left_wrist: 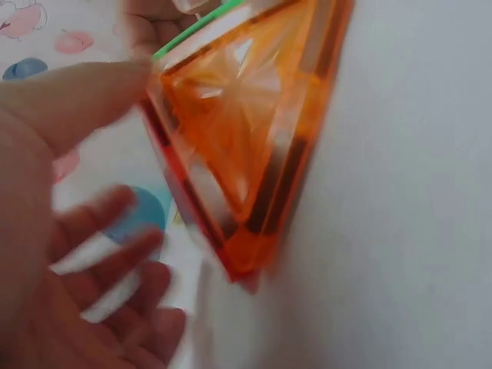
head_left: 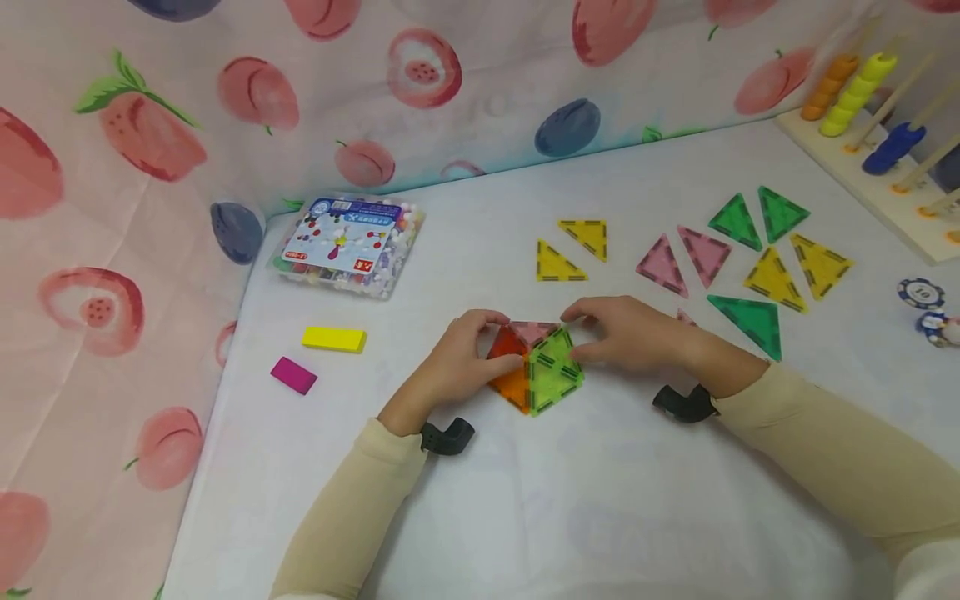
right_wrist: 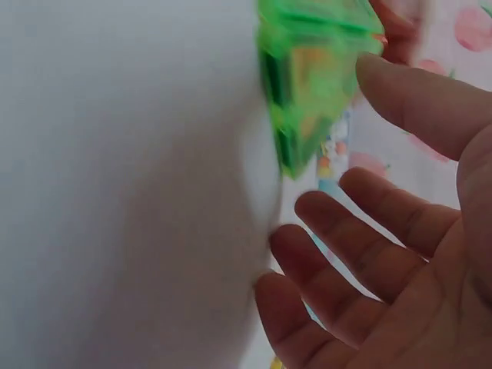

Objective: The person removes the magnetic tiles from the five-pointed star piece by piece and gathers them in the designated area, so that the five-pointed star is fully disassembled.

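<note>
Translucent magnetic tiles form a rough hexagon on the white table between the hands. In the head view I see a red tile (head_left: 506, 343), an orange tile (head_left: 512, 385), a pink tile (head_left: 534, 332) and light green tiles (head_left: 555, 371). My left hand (head_left: 467, 360) is at its left side; its thumb (left_wrist: 92, 96) touches or nearly touches the orange tile (left_wrist: 238, 108), while the other fingers spread apart from it. At the right side is my right hand (head_left: 626, 335). Its thumb (right_wrist: 419, 100) reaches the green tiles (right_wrist: 311, 77), with loosely bent fingers away from them.
Loose yellow triangles (head_left: 558, 263), pink triangles (head_left: 663, 267) and green triangles (head_left: 752, 323) lie beyond the right hand. A clear box of beads (head_left: 345, 246), a yellow block (head_left: 333, 339) and a magenta block (head_left: 293, 376) are left. A bead rack (head_left: 892, 192) stands far right.
</note>
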`<state>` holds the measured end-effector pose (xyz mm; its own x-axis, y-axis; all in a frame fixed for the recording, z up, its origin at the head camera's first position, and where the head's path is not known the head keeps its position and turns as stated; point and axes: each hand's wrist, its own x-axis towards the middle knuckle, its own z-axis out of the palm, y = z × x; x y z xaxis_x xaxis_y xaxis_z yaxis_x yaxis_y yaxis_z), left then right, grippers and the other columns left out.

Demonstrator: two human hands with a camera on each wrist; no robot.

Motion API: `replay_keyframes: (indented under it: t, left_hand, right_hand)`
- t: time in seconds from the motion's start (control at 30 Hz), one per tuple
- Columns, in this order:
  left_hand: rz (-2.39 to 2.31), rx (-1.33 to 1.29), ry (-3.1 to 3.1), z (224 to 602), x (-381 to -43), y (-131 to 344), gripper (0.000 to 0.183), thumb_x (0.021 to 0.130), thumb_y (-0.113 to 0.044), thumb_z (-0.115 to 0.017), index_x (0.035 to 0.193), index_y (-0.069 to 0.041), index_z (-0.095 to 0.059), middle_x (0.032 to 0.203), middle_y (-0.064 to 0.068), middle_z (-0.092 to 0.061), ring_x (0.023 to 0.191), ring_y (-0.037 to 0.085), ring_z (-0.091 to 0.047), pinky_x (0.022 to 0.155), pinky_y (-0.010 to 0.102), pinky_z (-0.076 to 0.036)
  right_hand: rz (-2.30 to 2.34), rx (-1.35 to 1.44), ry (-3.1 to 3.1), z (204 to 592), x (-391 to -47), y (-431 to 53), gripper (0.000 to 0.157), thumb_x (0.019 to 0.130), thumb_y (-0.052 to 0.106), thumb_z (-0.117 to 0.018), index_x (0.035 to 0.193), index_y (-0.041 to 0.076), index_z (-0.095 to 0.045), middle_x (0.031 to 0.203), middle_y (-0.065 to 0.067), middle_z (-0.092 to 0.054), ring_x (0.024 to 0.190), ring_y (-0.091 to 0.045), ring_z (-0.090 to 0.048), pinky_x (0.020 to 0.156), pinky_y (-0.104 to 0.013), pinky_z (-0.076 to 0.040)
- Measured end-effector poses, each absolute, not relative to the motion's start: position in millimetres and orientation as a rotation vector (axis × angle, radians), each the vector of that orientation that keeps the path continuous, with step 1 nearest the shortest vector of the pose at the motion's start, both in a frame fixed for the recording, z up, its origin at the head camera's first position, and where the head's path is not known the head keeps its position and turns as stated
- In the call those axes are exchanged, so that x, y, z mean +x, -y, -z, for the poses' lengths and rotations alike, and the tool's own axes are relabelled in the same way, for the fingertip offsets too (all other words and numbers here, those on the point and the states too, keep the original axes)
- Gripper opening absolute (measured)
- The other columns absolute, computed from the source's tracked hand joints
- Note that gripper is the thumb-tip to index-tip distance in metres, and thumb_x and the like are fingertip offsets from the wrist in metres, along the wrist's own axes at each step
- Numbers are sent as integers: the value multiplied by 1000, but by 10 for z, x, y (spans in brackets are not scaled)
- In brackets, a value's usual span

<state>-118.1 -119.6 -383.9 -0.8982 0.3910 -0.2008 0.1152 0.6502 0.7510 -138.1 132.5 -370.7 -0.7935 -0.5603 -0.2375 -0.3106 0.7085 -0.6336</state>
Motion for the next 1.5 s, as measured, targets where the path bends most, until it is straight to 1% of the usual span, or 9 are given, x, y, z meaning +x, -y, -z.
replay_keyframes:
  t: [0.07, 0.2, 0.43, 0.57, 0.8, 1.03, 1.2, 1.33, 1.5]
  left_hand:
    - [-1151, 471, -2554, 3854, -1192, 1154, 51, 78, -44, -64, 118, -15, -51, 116, -3, -49, 106, 15, -42, 90, 34, -37]
    - [-1136, 553, -2585, 3900, -1224, 1071, 46, 80, -39, -65, 115, -12, -54, 111, -4, -52, 103, 14, -42, 89, 30, -37]
    - [-1000, 539, -2653, 3923, -1221, 1045, 45, 77, -33, -70, 115, -13, -55, 112, -5, -51, 103, 14, -36, 87, 27, -35]
    - [-963, 552, -2696, 3921, -1222, 1052, 42, 78, -30, -69, 114, -14, -55, 111, -4, -51, 101, 14, -37, 83, 26, -36]
    - [-929, 528, -2732, 3920, -1214, 1035, 43, 77, -30, -70, 114, -14, -55, 111, -3, -51, 101, 16, -37, 82, 28, -35]
    - [-928, 489, -2729, 3917, -1185, 1031, 42, 77, -29, -70, 114, -15, -55, 111, -3, -51, 99, 16, -37, 80, 28, -35]
    - [-919, 482, -2726, 3930, -1166, 1037, 44, 77, -29, -70, 115, -15, -54, 111, -2, -51, 98, 16, -37, 78, 28, -36]
    - [-917, 475, -2734, 3934, -1151, 1036, 47, 77, -31, -70, 116, -14, -52, 112, -2, -50, 98, 15, -38, 78, 27, -36]
    - [-835, 420, -2790, 3929, -1148, 1055, 52, 74, -36, -70, 117, -13, -51, 112, -2, -50, 95, 16, -39, 77, 29, -34]
  right_hand:
    - [813, -725, -2511, 3735, -1367, -1304, 53, 78, 37, -68, 120, 11, -52, 118, -2, -54, 109, -20, -46, 93, -42, -35]
    - [796, -794, -2534, 3773, -1367, -1258, 55, 76, 37, -70, 120, 9, -52, 117, -3, -54, 107, -21, -46, 93, -42, -34]
    - [713, -766, -2575, 3766, -1351, -1188, 54, 75, 28, -73, 121, 8, -52, 118, -4, -53, 108, -22, -44, 93, -41, -35]
    - [650, -763, -2595, 3769, -1339, -1147, 60, 73, 32, -74, 123, 8, -50, 119, -3, -51, 108, -22, -43, 92, -40, -35]
    - [478, -747, -2683, 3727, -1326, -1181, 59, 72, 33, -74, 121, 10, -51, 116, -2, -51, 100, -21, -43, 85, -38, -39]
    - [476, -648, -2686, 3676, -1503, -1526, 58, 74, 24, -73, 123, 5, -49, 121, -10, -49, 108, -26, -43, 91, -45, -35]
    - [446, -619, -2719, 3646, -1575, -1668, 61, 74, 23, -74, 125, 4, -48, 122, -12, -50, 111, -29, -44, 92, -47, -34]
    - [512, -624, -2707, 3564, -1531, -1635, 61, 75, 23, -73, 127, 5, -47, 125, -11, -49, 115, -29, -41, 93, -48, -33]
    - [608, -694, -2629, 3561, -1443, -1392, 54, 77, 22, -70, 125, 9, -50, 122, -7, -51, 114, -26, -41, 93, -45, -34]
